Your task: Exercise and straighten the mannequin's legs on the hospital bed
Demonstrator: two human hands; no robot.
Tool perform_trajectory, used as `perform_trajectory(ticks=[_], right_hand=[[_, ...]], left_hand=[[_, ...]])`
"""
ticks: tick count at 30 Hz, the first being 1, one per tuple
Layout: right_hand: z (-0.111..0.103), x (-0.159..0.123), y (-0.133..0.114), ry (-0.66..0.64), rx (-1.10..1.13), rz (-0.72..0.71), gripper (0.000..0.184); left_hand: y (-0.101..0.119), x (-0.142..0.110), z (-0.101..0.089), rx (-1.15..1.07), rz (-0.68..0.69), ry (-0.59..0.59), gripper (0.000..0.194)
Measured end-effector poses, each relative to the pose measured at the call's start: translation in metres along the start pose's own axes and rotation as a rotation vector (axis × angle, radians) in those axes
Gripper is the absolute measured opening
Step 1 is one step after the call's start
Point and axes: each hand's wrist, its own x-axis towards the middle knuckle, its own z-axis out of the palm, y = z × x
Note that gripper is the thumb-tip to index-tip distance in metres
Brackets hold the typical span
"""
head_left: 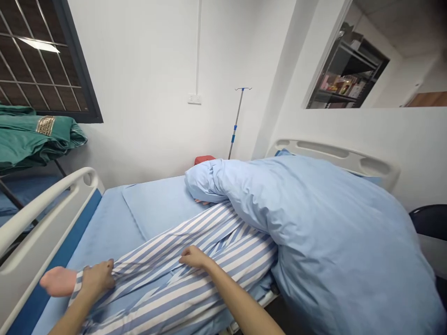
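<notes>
Head view | striped trousers (188,284) on bed (153,200) — long axis foot (59,281) to quilt (314,218), under both hands | left hand (98,277) nearer foot, gripping trouser end | right hand (193,257) mid-length, fingers curled — hold undetermined

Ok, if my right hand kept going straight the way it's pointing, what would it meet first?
Most likely the striped trousers, just ahead of your right hand; how close its fingertips are to the cloth is hard to judge from this one view.
</notes>
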Motion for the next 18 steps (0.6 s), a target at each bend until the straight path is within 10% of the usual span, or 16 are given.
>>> perform_trajectory(ticks=[10, 18], right_hand=[[0.019, 0.028, -0.028, 0.022, 0.740, -0.041, 0.015], [-0.075, 0.007, -0.092, 0.033, 0.993, -0.288, 0.020]], left_hand=[[-0.003, -0.030, -0.129, 0.134, 0.047, 0.065, 0.034], [0.055, -0.018, -0.112, -0.304, -0.114, 0.054, 0.053]])
